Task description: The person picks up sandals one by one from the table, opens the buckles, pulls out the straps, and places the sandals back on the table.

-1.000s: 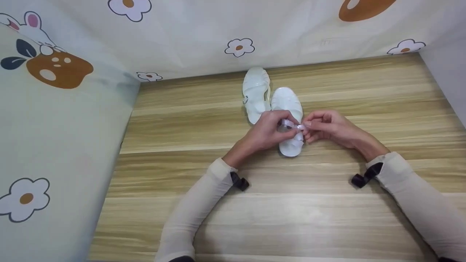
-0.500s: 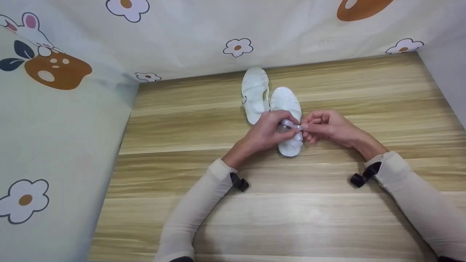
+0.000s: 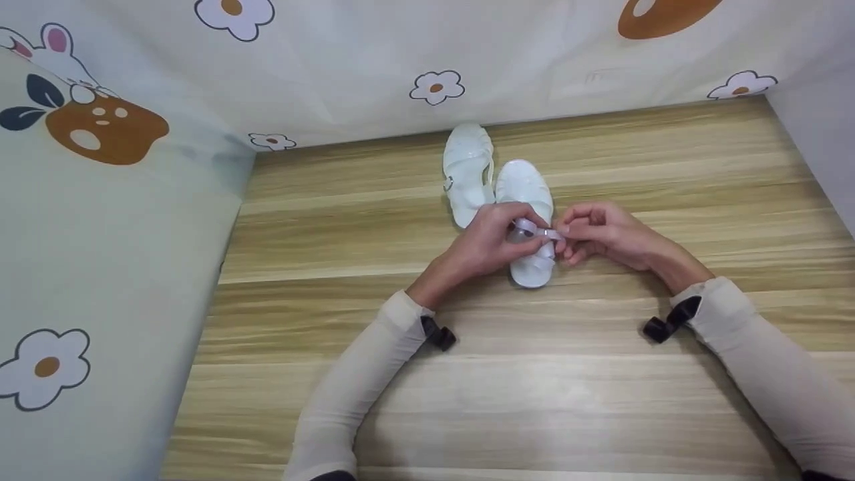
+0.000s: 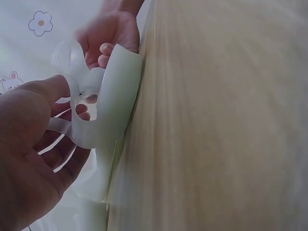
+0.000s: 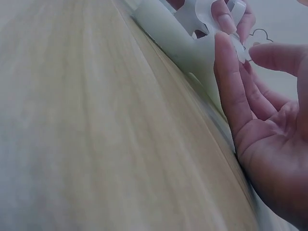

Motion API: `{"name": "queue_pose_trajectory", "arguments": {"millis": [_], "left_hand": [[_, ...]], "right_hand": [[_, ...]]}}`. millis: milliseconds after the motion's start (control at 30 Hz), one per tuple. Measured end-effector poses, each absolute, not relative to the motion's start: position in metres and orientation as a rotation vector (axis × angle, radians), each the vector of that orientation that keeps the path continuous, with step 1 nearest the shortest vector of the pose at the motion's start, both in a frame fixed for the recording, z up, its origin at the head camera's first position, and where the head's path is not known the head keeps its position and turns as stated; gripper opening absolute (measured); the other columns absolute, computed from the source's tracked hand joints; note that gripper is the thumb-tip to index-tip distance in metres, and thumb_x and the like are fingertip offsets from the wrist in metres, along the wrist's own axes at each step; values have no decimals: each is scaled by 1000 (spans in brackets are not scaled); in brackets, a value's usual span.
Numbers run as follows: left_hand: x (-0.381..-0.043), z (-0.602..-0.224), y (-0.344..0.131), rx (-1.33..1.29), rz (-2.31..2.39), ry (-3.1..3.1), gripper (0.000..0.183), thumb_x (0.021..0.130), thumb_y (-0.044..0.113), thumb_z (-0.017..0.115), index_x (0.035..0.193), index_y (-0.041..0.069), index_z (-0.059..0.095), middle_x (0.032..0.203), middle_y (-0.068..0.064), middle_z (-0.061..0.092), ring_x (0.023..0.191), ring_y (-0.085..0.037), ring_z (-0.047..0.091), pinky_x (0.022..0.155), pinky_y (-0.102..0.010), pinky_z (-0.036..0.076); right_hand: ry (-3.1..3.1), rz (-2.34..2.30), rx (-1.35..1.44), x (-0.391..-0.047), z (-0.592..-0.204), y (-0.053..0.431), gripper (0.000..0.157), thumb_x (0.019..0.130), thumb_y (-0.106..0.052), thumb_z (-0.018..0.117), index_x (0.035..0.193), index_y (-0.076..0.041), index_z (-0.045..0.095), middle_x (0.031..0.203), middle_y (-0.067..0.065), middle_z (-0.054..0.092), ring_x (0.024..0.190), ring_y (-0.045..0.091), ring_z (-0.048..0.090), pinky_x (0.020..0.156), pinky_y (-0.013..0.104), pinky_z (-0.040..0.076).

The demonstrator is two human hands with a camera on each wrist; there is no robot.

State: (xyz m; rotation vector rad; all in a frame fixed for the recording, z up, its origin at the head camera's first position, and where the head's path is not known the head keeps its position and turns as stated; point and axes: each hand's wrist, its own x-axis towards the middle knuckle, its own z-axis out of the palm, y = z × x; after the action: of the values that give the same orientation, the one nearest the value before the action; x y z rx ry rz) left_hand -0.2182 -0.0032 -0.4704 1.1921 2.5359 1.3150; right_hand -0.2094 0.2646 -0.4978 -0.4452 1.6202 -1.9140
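Note:
Two white sandals lie on a wood-grain surface. My left hand pinches the strap of the nearer sandal at its small buckle, raising a loop above the insole. From the right, my right hand has thumb and fingertips at the end of the strap, just past the buckle. The right wrist view shows the strap tip between that thumb and a finger. In the left wrist view the sandal's heel stands beside my left fingers. Farther back, the second sandal sits upright, its buckle at its left side.
The wood-grain surface runs under both forearms. A cream wall covering with printed flowers rises right behind the far sandal, and another printed wall stands at the left. A plain pale wall bounds the right side.
My right fingertips have shifted slightly right, and more of the strap end shows between the hands. The left hand and both sandals stay in nearly the same place.

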Motion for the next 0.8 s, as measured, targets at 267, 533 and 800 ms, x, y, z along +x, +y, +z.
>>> {"name": "queue_pose_trajectory", "arguments": {"millis": [267,533,800], "left_hand": [[-218,-472,-3,1177,1318,2533,16,97,18,82,110,10,79,111,-3,82,106,-10,73,96,-19,54],[-218,-474,-2,1185,1333,2524,16,98,18,81,111,9,79,111,-2,83,106,-9,74,95,-18,56],[-219,-472,-3,1174,1307,2511,15,99,20,81,111,11,78,112,-1,82,107,-8,72,96,-19,55]], "right_hand": [[1651,-1912,-461,-209,-499,263,9,107,-6,65,112,2,65,92,8,78,82,16,75,73,27,65],[1689,-1900,-483,-210,-500,262,10,108,-7,65,110,2,65,91,7,79,81,14,75,72,26,64],[1680,-1914,-492,-211,-502,262,11,108,-7,64,112,3,68,92,7,80,81,14,77,73,28,65]]}}
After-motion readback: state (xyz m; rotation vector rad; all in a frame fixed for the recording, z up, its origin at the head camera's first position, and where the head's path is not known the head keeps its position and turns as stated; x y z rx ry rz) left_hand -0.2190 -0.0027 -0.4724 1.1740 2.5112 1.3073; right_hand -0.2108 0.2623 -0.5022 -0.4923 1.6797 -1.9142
